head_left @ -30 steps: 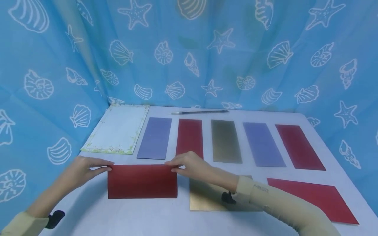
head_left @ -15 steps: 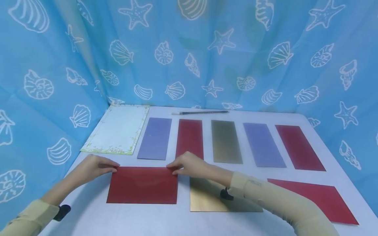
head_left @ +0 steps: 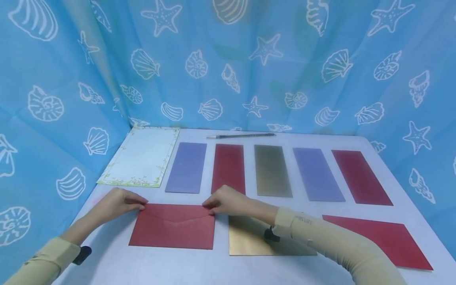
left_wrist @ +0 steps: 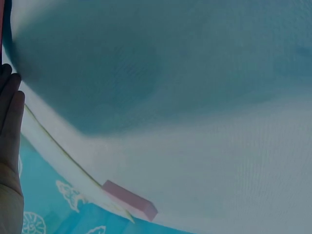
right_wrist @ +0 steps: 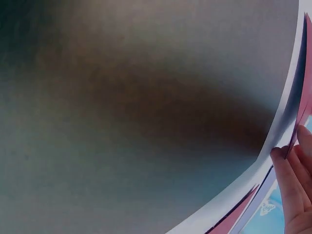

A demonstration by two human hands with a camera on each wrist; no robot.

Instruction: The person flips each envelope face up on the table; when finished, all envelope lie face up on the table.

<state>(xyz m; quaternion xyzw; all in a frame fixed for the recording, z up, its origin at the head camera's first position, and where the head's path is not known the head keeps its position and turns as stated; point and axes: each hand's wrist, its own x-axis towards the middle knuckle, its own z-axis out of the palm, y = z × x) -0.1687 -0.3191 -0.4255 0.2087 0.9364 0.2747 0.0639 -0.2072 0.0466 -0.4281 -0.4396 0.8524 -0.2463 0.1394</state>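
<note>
My hands on the red envelope

My left hand (head_left: pixel 121 201) and right hand (head_left: pixel 224 200) pinch the closed red envelope's (head_left: pixel 173 229) top corners on the desk (head_left: pixel 199 269); contents hidden.

Head cam sits up high, looking forward and down over the whole table (head_left: pixel 221 269); both wrist cams hover super close above it, the right one over the gold sheet (right_wrist: pixel 146 112), also visible from above.
</note>
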